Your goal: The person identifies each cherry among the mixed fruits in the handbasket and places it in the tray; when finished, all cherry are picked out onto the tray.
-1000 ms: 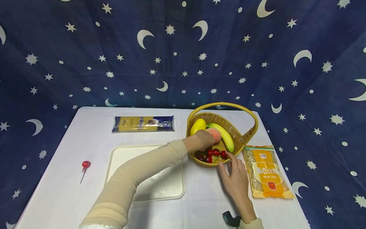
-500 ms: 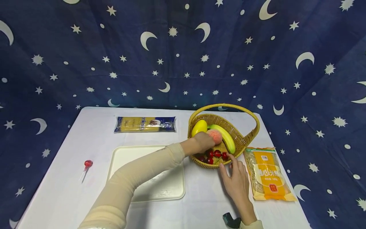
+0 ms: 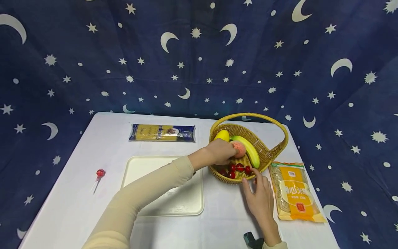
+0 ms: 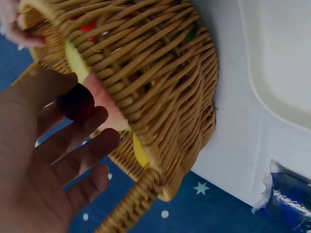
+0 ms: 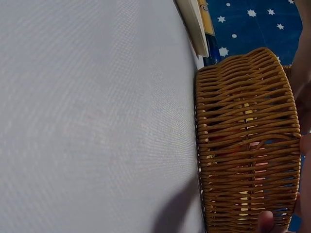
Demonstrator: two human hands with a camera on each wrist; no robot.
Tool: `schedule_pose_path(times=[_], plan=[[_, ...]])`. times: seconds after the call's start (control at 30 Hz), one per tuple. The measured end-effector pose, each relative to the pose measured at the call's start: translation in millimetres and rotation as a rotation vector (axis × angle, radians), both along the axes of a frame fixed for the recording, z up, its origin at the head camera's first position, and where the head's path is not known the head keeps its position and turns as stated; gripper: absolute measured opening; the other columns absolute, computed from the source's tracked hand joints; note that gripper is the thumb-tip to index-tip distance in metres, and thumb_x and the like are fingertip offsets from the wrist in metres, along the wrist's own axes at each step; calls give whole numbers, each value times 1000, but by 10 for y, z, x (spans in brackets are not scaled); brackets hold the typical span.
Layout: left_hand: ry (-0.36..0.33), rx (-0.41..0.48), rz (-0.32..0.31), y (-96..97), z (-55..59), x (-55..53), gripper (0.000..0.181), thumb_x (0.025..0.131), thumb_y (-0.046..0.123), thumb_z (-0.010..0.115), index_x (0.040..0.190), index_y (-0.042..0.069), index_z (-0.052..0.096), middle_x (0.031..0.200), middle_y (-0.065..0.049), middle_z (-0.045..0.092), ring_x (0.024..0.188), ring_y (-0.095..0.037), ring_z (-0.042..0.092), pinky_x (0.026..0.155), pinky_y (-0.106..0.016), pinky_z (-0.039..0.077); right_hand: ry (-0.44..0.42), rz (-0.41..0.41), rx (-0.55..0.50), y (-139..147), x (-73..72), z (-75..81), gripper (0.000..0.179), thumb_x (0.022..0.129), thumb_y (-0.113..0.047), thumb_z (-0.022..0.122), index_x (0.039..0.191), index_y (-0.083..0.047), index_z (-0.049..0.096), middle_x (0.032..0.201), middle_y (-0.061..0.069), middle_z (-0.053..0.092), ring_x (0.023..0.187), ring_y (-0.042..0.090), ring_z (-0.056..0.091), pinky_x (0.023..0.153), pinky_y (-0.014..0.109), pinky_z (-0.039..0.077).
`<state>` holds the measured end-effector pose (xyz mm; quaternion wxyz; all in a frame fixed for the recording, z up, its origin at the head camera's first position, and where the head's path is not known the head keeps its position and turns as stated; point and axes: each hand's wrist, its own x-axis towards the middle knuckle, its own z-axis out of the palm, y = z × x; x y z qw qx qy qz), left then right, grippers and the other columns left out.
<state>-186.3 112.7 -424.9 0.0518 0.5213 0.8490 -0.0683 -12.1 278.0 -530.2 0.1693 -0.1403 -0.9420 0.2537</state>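
My left hand is over the left side of a wicker basket. In the left wrist view its thumb and index finger pinch a dark red cherry, close to the basket's rim; the other fingers are loosely bent. My right hand grips the basket's front rim, the thumb outside and fingers over the edge. Inside lie a pink peach, a banana, a yellow lemon partly behind my left hand, and several red cherries.
A cream tray lies left of the basket, under my left forearm. Behind it is a pasta packet. A red lollipop lies far left, a noodle bag right, and a dark curved object near the front.
My left hand has drawn slightly left relative to the basket, covering more of the lemon. The right hand stays at the rim. The head view has shifted a little.
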Motion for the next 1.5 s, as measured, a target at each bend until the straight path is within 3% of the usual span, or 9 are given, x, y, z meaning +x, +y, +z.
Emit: schedule_pose_path(times=[0.23, 0.43, 0.67, 0.83, 1.03, 1.3, 1.5], plan=[[72, 137, -15, -286, 118, 72, 34, 102, 35, 69, 133, 23, 67, 114, 2, 76, 86, -14, 74, 72, -30, 61, -6, -5, -19, -12, -18, -4, 53, 101, -39, 70, 149, -21, 56, 98, 8, 55, 76, 20, 43, 66, 31, 30], [156, 274, -5, -535, 170, 185, 33, 101, 35, 69, 131, 22, 65, 107, 3, 75, 88, -14, 74, 75, -30, 60, 0, -4, -28, -18, -20, -32, 52, 101, -39, 70, 148, -22, 57, 96, 6, 54, 76, 20, 42, 66, 32, 31], [218, 422, 44, -794, 249, 302, 32, 101, 35, 71, 129, 21, 66, 106, 4, 72, 89, -14, 71, 74, -27, 58, 1, -10, -35, -8, -10, -36, 51, 102, -37, 70, 148, -21, 57, 95, 6, 53, 78, 20, 41, 66, 32, 31], [260, 502, 81, -988, 234, 374, 29, 100, 32, 70, 126, 21, 64, 104, 4, 70, 86, -16, 69, 72, -28, 55, 2, -11, -42, -25, -11, -21, 51, 102, -37, 70, 148, -20, 56, 95, 6, 52, 78, 21, 41, 66, 32, 30], [275, 564, 170, -1285, 226, 472, 33, 100, 30, 71, 131, 21, 63, 106, 4, 71, 89, -17, 70, 73, -30, 54, 11, -1, -41, -44, -19, -22, 51, 101, -36, 71, 148, -20, 57, 94, 7, 53, 77, 20, 41, 65, 31, 30], [262, 648, 328, -1840, 92, 594, 41, 93, 23, 78, 132, 16, 65, 110, 0, 74, 94, -23, 73, 82, -39, 60, 40, 11, -38, -44, -19, -34, 50, 101, -33, 71, 147, -16, 58, 94, 8, 54, 76, 19, 40, 64, 31, 30], [230, 654, 480, -2353, -163, 716, 40, 93, 21, 78, 130, 14, 66, 107, -1, 76, 94, -24, 73, 80, -42, 60, 49, 16, -48, -39, -24, -47, 50, 102, -33, 71, 147, -16, 58, 94, 7, 53, 78, 18, 40, 65, 30, 31]])
